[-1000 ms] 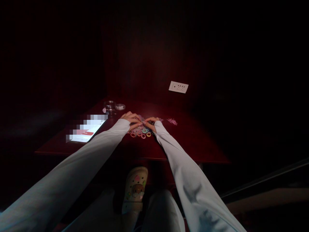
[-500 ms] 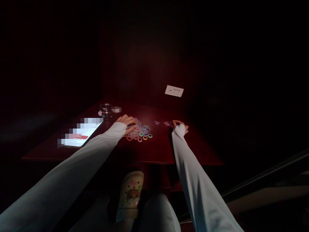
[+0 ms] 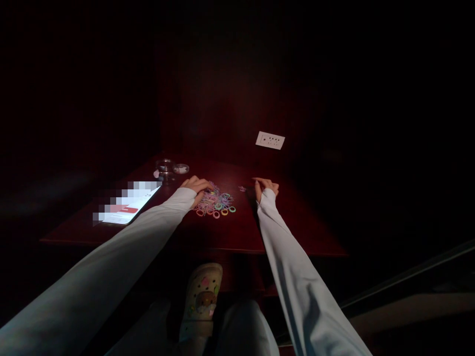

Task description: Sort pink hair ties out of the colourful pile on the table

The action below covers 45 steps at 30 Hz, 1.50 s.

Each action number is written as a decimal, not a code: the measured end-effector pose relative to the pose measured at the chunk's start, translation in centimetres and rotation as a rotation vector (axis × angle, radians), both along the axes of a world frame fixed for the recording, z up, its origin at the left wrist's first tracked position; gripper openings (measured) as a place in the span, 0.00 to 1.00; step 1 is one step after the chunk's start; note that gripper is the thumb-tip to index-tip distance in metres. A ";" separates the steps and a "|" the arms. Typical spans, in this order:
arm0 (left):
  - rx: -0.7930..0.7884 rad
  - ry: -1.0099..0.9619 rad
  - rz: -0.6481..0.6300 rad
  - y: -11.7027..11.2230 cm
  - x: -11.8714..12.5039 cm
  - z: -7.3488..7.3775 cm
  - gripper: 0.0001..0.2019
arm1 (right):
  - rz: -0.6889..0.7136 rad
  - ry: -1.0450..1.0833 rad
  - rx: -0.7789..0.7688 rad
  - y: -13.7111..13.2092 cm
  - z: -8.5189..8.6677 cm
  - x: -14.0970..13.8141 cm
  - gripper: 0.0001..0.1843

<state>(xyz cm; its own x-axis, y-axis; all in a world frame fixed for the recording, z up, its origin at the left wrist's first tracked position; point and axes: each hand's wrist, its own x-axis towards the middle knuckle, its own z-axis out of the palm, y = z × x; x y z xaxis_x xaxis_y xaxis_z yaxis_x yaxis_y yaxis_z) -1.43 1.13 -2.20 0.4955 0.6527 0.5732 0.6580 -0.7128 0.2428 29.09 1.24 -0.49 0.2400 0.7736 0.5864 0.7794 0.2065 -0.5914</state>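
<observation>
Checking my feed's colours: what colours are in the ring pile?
The ring pile mixes pink, purple, green and yellow; seen in the head view.

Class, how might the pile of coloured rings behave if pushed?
The pile of coloured rings would probably spread, since its pieces look loose. They look thin, so each is likely light. Flat-lying front ones should slide, not roll.

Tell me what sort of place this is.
Probably a dim indoor corner, perhaps a desk nook or booth; the darkness hides much. A white socket is on the wall behind a reddish table, where a lit phone and a pile of small colourful rings lie.
</observation>
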 end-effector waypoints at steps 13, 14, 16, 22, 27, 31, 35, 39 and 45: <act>-0.034 0.024 -0.085 0.0 0.1 0.1 0.20 | 0.694 -0.157 -0.179 -0.8 -1.5 -5.3 0.19; -0.033 0.023 -0.076 -0.1 0.1 0.2 0.20 | 0.687 -0.161 -0.189 -0.9 -1.5 -5.3 0.19; -0.032 0.017 -0.063 -0.3 0.0 0.5 0.19 | 0.676 -0.162 -0.191 -0.9 -1.3 -5.2 0.19; 0.016 -0.036 0.016 -0.6 -0.1 1.0 0.18 | 0.625 -0.148 -0.100 -1.5 -0.6 -5.6 0.12; 0.065 -0.070 0.102 -0.5 0.2 0.8 0.16 | 0.768 -0.232 -0.088 -2.0 -0.7 -7.1 0.07; 0.081 -0.076 0.122 -0.3 0.4 0.5 0.16 | 0.797 -0.279 -0.113 -1.8 -1.0 -7.6 0.09; 0.086 -0.078 0.125 -0.2 0.4 0.4 0.16 | 0.767 -0.301 -0.147 -1.4 -1.3 -7.6 0.09; 0.082 -0.062 0.109 -0.2 0.3 0.4 0.16 | 0.785 -0.303 -0.146 -1.4 -1.3 -7.6 0.10; 0.075 -0.065 0.104 -0.2 0.2 0.3 0.16 | 0.778 -0.286 -0.151 -1.4 -1.2 -7.5 0.11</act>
<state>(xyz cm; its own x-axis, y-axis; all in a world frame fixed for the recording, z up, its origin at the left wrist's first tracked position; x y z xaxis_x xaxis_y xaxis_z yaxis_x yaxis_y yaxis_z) -1.22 0.92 -1.89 0.3875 0.6527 0.6510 0.7136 -0.6594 0.2364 21.64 -0.20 -1.66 -0.5362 0.7321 0.4201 0.5720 0.6812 -0.4570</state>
